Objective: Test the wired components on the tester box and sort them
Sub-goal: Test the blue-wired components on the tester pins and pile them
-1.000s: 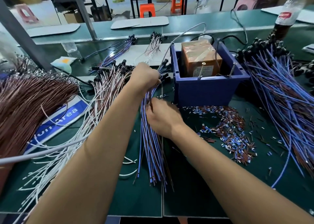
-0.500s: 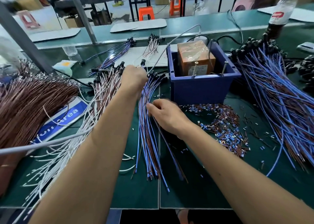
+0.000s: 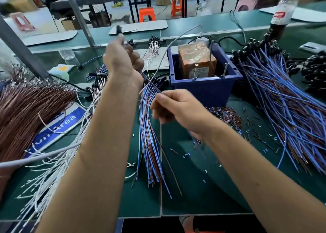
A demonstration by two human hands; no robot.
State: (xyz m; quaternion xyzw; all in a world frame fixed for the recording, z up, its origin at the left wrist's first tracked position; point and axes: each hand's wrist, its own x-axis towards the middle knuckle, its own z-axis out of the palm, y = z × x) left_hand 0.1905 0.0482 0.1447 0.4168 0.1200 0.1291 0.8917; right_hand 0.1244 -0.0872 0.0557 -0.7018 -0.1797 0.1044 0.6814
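The left hand point(image 3: 123, 59) is raised above the bench, fingers curled round the black-capped end of one wired part point(image 3: 150, 82) that sticks up past its fingertips. That part's thin blue-and-brown wire runs down to the right hand point(image 3: 173, 108), which pinches it between thumb and forefinger, with the other fingers curled under. Below both hands a loose bundle point(image 3: 150, 144) of blue and brown wired parts lies fanned on the mat, black heads towards the box.

Readable writing is scarce. A blue and white sign point(image 3: 58, 128) lies flat at the left, half under brown wires; the word "Area" shows, with the letters before it cut off. A bottle point(image 3: 282, 15) with a red label stands at the far right; its brand is too blurred to read. The tester point(image 3: 195, 59), an orange-brown block wrapped in clear film, sits in a blue bin point(image 3: 208, 89) and carries a small printed label I cannot read. Two metal pins stand at the bin's front rim.

The surface is a dark green mat point(image 3: 194, 188) with a seam down its middle, strewn with small cut bits of insulation point(image 3: 227, 116). A brown wire pile point(image 3: 26, 112) lies at the left, white wires point(image 3: 53, 171) beside it, and a big blue pile point(image 3: 285, 112) at the right. Behind runs a green conveyor point(image 3: 194, 23), then orange stools point(image 3: 146, 14) and cartons on a pale floor.
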